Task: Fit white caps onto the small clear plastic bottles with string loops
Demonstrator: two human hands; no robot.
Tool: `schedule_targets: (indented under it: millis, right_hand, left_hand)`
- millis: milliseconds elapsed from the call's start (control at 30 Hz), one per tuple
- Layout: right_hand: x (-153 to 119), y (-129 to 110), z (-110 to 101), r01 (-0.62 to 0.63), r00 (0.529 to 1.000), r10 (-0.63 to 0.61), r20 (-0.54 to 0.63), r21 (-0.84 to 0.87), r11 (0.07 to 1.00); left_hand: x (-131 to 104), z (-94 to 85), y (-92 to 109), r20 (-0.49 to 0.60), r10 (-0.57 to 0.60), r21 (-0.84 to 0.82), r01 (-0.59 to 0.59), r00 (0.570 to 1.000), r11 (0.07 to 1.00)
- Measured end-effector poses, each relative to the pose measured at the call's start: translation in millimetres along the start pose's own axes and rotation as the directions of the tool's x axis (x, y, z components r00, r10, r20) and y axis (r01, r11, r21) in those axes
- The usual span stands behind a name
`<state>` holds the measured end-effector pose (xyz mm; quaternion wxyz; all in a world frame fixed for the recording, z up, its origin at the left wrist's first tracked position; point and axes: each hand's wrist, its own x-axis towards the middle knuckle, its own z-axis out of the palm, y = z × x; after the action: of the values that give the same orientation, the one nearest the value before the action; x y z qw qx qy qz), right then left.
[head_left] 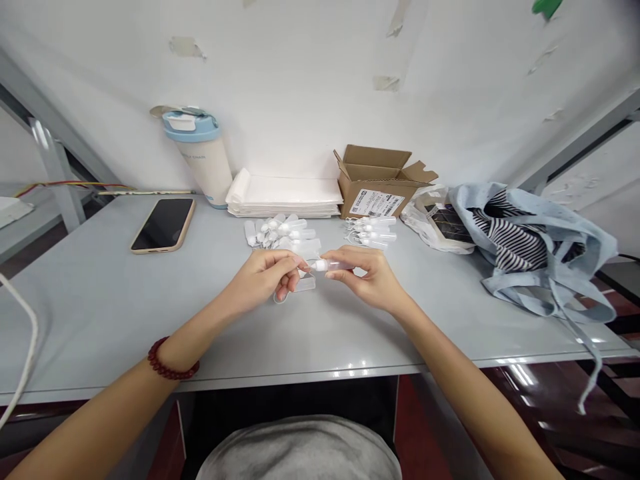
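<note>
Above the table's middle, my right hand [369,275] is closed on a small clear plastic tube with a white cap [321,265]. The tube lies roughly level, its capped end pointing left. My left hand [273,273] is closed in a pinch beside that cap, on what looks like the tube's thin white cord; the fingertips partly hide it. Under the left fingers lies another clear tube [305,285] with a cord loop [281,299]. Just beyond the hands is a pile of similar tubes [284,227]. A smaller group of tubes [373,233] lies to its right.
Behind the tubes sit a stack of white sheets or envelopes [287,197] and an open cardboard box [375,193]. A phone [164,225] and a blue-lidded cup [203,157] are at left. A plastic bag [430,220] and a blue cloth bag [535,247] lie right.
</note>
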<state>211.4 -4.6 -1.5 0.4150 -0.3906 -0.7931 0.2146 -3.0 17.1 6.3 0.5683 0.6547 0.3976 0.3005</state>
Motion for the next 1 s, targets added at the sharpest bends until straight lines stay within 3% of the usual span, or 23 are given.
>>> schedule_targets:
  millis: [300, 1000]
  right_hand:
    - [1.7, 0.6, -0.1, 0.017, 1.0, -0.017, 0.012, -0.006, 1.0]
    - [4.4, -0.2, -11.2, -0.001, 1.0, 0.0, -0.004, -0.034, 0.999]
  left_hand:
    - [-2.3, 2.5, 4.7, -0.007, 0.018, 0.102, -0.017, 1.0, 0.995]
    - [-1.5, -2.4, 6.4, -0.043, 0.052, 0.058, -0.049, 0.998, 0.997]
